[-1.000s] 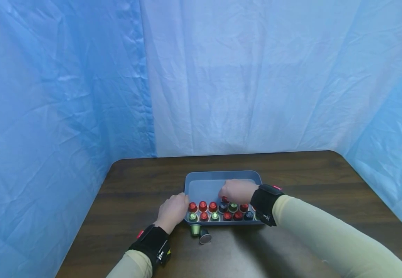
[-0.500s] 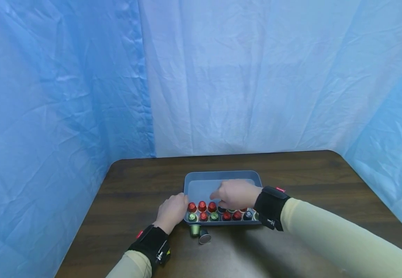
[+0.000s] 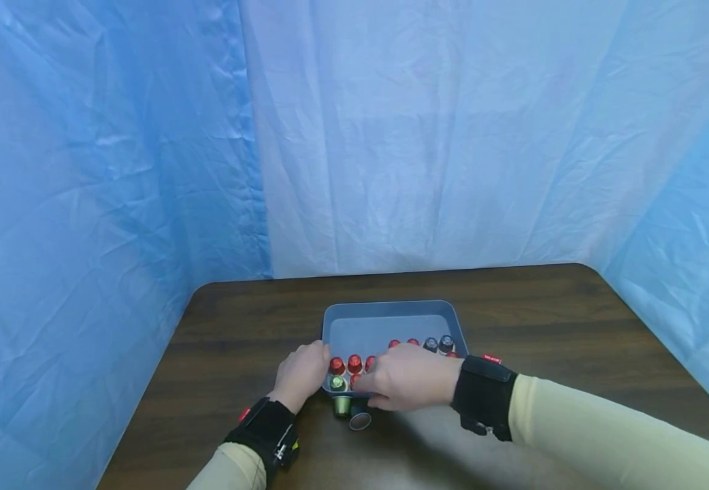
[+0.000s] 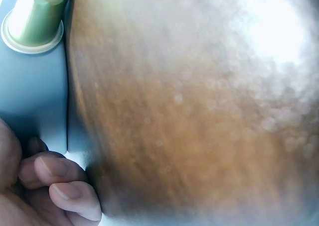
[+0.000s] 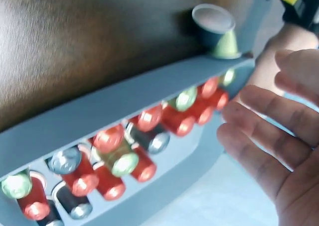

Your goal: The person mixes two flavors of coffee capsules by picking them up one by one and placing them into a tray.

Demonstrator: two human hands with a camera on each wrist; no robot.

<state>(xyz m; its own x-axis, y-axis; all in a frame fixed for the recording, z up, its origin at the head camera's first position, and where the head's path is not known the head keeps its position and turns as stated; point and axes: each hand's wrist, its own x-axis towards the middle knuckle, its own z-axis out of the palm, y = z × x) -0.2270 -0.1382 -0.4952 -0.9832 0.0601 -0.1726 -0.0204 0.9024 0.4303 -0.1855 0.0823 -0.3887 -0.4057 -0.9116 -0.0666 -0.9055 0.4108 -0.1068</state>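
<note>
A grey-blue tray (image 3: 385, 309) holds rows of coffee capsules, mostly red (image 3: 354, 363), with some green and dark ones, standing base-down. My left hand (image 3: 301, 373) grips the tray's left side; in the left wrist view its fingers (image 4: 70, 192) curl at the rim near a green capsule (image 4: 35, 24). My right hand (image 3: 412, 378) is over the front of the tray, its fingers loosely extended and holding nothing in the right wrist view. In front of the tray a green capsule (image 3: 341, 407) stands beside a dark capsule (image 3: 360, 418) lying on its side.
The dark wooden table (image 3: 256, 313) extends around the tray. Blue sheeting (image 3: 391, 136) hangs behind it and at both sides. In the head view the right hand and forearm cover part of the capsule rows.
My right hand has let go of a red capsule in the back row, then moved toward me and left, nearing the two capsules in front. The left hand keeps its grip on the tray.
</note>
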